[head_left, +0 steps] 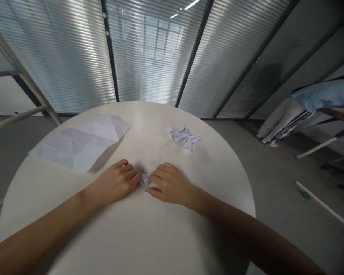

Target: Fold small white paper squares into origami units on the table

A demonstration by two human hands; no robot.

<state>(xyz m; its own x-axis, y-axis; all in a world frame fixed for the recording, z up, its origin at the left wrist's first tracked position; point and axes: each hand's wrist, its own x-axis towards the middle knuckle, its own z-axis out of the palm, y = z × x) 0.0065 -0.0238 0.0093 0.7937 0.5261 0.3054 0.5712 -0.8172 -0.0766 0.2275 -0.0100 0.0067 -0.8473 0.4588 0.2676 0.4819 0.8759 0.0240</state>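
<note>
Between my two hands, low over the middle of the round white table (126,233), is a small piece of folded paper (144,180), mostly hidden by fingers. My left hand (117,179) is closed on its left side, fingers curled. From the right, my right hand (167,183) pinches the other side with thumb and fingertips. Beyond them lies a folded paper shape (185,136) with several pointed flaps. A large creased sheet of paper (83,141) rests on the left of the table, partly raised off the surface along its right edge.
Glass panels with blinds (149,57) stand behind the table. At the far right a person (295,107) bends forward beside a table with pale legs. A pale metal frame (20,114) is at the left, close to the table.
</note>
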